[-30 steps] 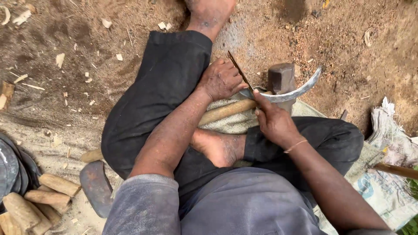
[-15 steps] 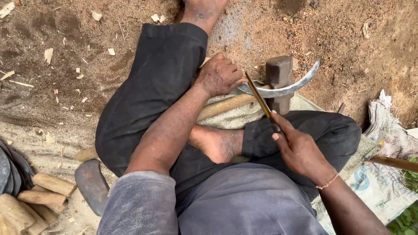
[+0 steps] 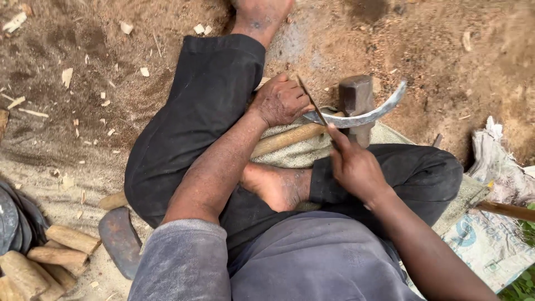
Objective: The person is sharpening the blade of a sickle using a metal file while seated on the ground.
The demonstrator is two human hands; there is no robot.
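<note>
Both hands work over the person's lap: the left hand (image 3: 281, 101) is clenched on a curved grey metal sickle blade with a pale wooden handle (image 3: 356, 118), pressing it across an upright dark iron block (image 3: 356, 99) set in the earth. Pinched in the right hand (image 3: 354, 164), a thin dark metal file (image 3: 312, 101) lies slantwise against the blade near its handle end. Short cut wooden handle blanks (image 3: 56, 256) and a flat dark blade (image 3: 120, 241) lie on the sandy ground at lower left.

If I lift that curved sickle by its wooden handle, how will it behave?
The curved grey metal sickle blade looks rigid, so probably no flex. Its arc hangs beyond the pale wooden handle, so it may feel tip-heavy and twist. It rests against the dark metal block and might snag as it lifts.
</note>
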